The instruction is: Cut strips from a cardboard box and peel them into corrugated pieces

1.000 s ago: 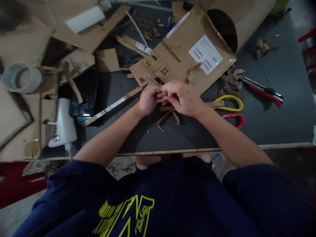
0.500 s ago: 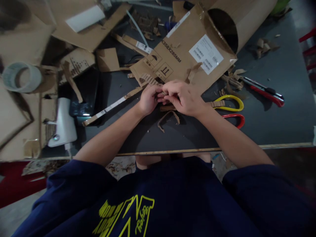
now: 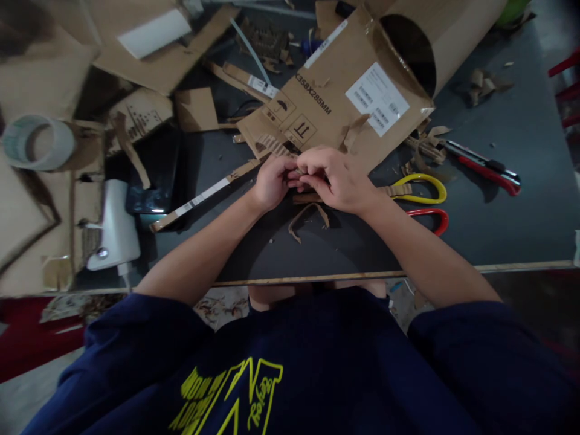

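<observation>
My left hand (image 3: 274, 180) and my right hand (image 3: 335, 180) meet over the table, fingertips pressed together. Between the curled fingers a small cardboard piece (image 3: 299, 171) shows only in part; its shape is mostly hidden. Just beyond the fingers lies a ribbed cardboard scrap (image 3: 272, 145), against the large printed cardboard box (image 3: 326, 90). Below my hands is a thin curved cardboard strip (image 3: 310, 212). Scissors with a yellow handle loop (image 3: 437, 187) and a red one lie under my right forearm, their blades hidden. A long cardboard strip (image 3: 203, 196) runs left of my left hand.
To the right lies a red and black utility knife (image 3: 489, 166) beside torn scraps (image 3: 426, 148). A tape roll (image 3: 38, 142), a white handheld device (image 3: 115, 226) with a cable and a shiny black object (image 3: 151, 193) are at left. The table's front edge (image 3: 308, 280) is close to my body.
The view has shifted very slightly. My hands stay together in the same place, with no clear change in their grip.
</observation>
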`<state>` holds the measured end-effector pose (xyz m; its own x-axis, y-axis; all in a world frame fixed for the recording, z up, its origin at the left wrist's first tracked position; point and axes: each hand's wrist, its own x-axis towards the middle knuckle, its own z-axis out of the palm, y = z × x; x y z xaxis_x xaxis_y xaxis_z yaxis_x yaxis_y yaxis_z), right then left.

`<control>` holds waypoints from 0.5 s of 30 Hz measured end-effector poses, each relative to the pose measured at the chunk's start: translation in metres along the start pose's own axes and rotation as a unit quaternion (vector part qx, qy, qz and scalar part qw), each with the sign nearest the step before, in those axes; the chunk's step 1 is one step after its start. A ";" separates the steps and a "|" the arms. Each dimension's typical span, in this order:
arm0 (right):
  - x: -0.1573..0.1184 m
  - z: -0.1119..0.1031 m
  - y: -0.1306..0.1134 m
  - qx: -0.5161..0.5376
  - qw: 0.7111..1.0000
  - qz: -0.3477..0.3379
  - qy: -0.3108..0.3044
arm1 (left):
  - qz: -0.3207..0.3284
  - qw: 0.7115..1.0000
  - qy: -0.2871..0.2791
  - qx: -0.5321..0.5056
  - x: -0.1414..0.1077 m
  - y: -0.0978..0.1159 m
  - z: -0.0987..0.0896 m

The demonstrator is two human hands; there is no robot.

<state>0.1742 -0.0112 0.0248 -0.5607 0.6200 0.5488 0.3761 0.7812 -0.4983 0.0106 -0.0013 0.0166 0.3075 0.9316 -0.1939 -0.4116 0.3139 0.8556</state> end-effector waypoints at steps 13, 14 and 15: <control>-0.002 -0.005 0.003 -0.065 0.996 -0.049 0.030 | -0.044 0.999 -0.008 -0.008 -0.001 0.009 0.006; -0.001 -0.006 0.002 -0.063 0.997 -0.042 0.025 | -0.048 0.999 -0.008 -0.010 -0.002 0.009 0.006; -0.001 -0.007 0.001 -0.061 0.997 -0.033 0.020 | -0.051 0.999 -0.008 -0.012 -0.003 0.010 0.007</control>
<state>0.1803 -0.0102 0.0289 -0.5585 0.5683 0.6043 0.4280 0.8214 -0.3769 0.0117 -0.0021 0.0291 0.3628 0.8913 -0.2718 -0.3969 0.4118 0.8203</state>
